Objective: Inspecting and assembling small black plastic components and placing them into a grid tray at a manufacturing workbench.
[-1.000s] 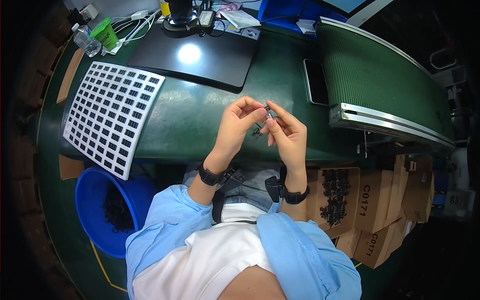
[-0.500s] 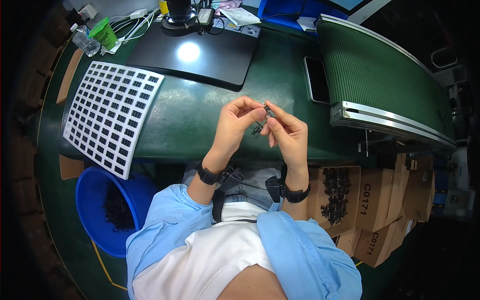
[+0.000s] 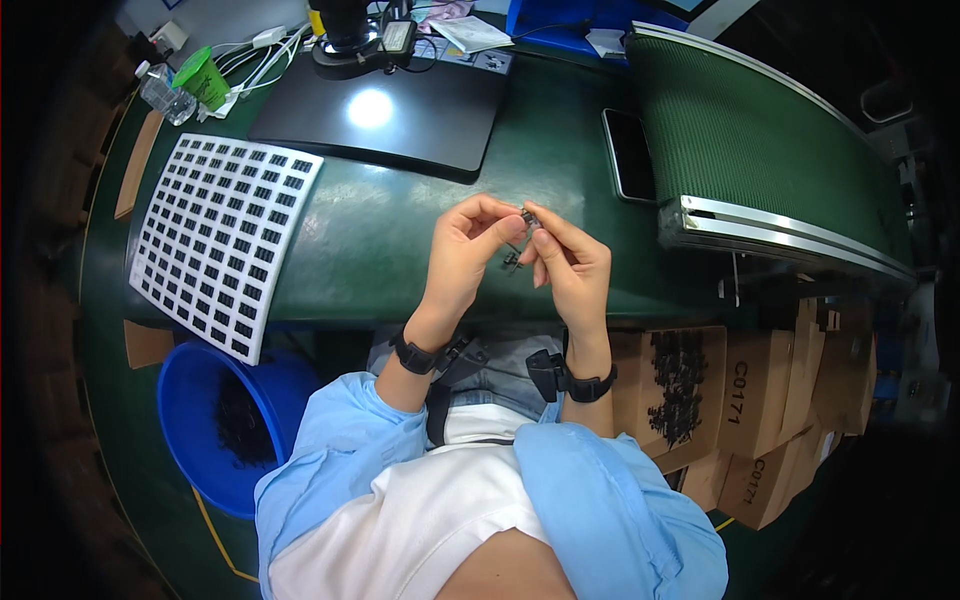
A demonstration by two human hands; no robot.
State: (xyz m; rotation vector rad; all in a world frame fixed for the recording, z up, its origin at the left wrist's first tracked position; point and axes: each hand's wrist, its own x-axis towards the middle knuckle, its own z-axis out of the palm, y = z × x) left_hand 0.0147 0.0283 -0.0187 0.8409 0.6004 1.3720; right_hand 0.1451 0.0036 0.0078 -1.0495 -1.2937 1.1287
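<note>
Over the green table [image 3: 400, 250], my left hand [image 3: 466, 246] and my right hand [image 3: 572, 262] meet at the fingertips. Between them they pinch a small dark part [image 3: 529, 218], too small and too covered by fingers to name. A black piece [image 3: 512, 259] with thin prongs hangs below the left fingertips; whether it joins the pinched part I cannot tell. Both hands are closed. To the left lies a white foam tray [image 3: 262, 216] with rows of small black parts in its slots.
A closed dark laptop [image 3: 430, 120] lies behind my hands, a phone [image 3: 629, 155] to their right. The green conveyor belt [image 3: 750, 130] stands at far right. A blue bucket [image 3: 180, 420] with black pieces is at lower left, cardboard boxes [image 3: 755, 390] at lower right.
The view has shifted slightly. My hands keep their pinch on the small part, and the hanging black piece has turned a little.
</note>
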